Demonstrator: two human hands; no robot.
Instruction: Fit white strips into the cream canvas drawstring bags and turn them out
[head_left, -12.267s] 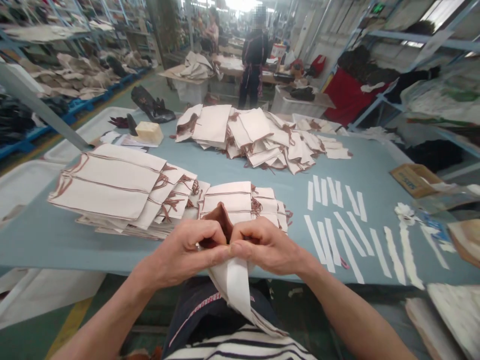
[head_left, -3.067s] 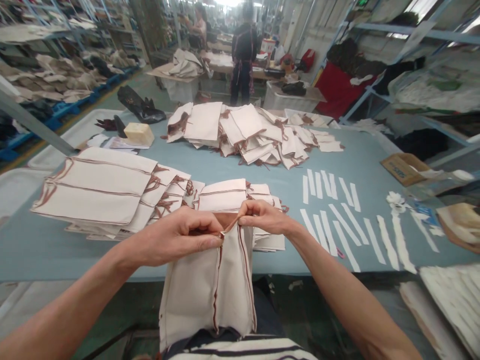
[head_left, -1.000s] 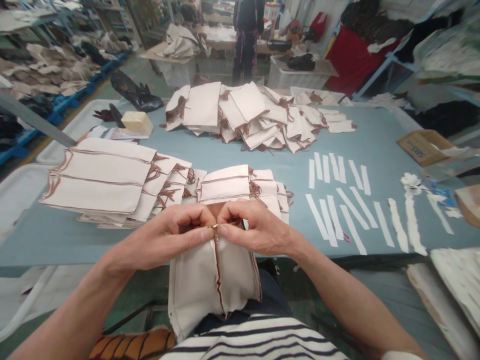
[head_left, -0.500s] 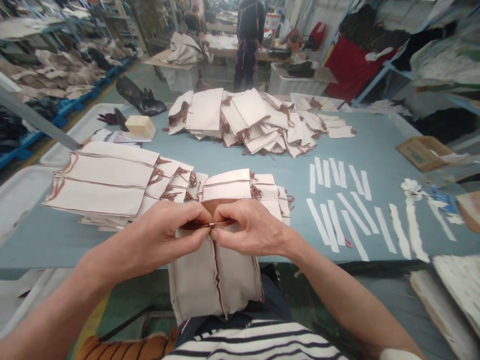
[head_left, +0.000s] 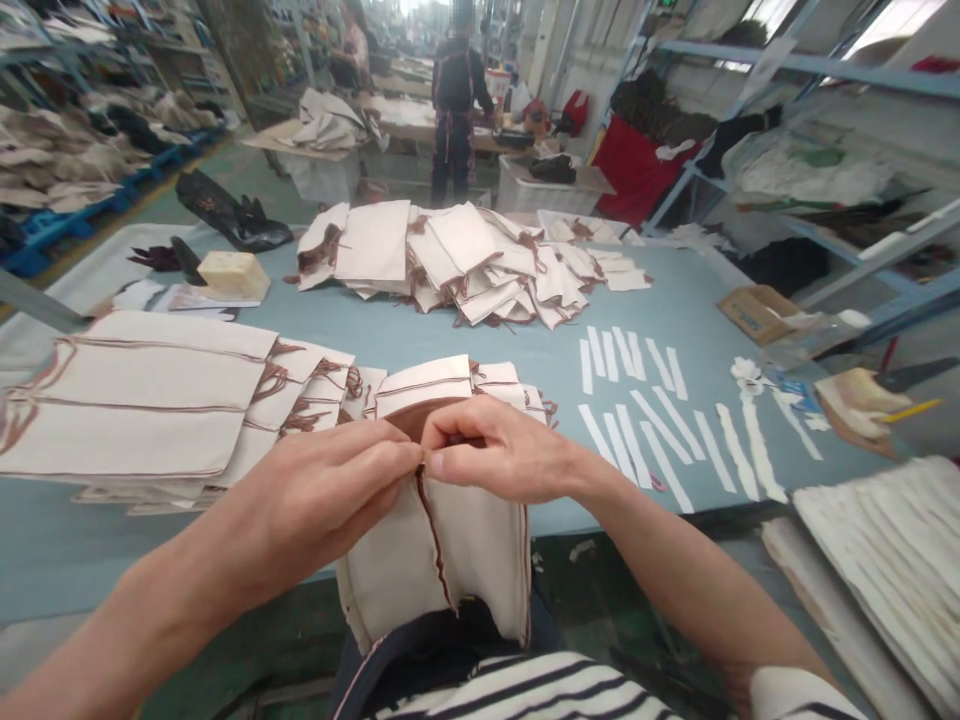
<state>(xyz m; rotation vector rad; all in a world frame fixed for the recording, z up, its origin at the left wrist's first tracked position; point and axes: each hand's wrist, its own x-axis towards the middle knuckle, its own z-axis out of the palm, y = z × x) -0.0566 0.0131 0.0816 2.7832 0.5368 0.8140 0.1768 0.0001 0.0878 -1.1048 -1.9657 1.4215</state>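
A cream sewn leather piece (head_left: pixel 484 540) with a brown inner side hangs over the table's near edge, just above my lap. It looks like an open-topped tube, and a brown-edged seam runs down its middle. At the top of that seam, my left hand (head_left: pixel 330 490) pinches the edge with closed fingertips. My right hand (head_left: pixel 502 450) grips the same edge just beside it, thumb and forefinger pressed together. Whatever small part lies between the fingertips is hidden. Right behind my hands lies a stack of similar pieces (head_left: pixel 424 385); a larger stack (head_left: pixel 157 390) is to the left.
A heap of cream pieces (head_left: pixel 457 250) lies at the back of the blue-grey table (head_left: pixel 495 340). White strips (head_left: pixel 630 440) are laid out on the right, near a cardboard box (head_left: pixel 754 315). A yellowish block (head_left: pixel 234 275) sits back left. A person (head_left: pixel 454 110) stands beyond.
My view has swung to the right. The left hand has turned so its back shows more, and its fingers are closer together. Both hands still pinch the top of the seam.
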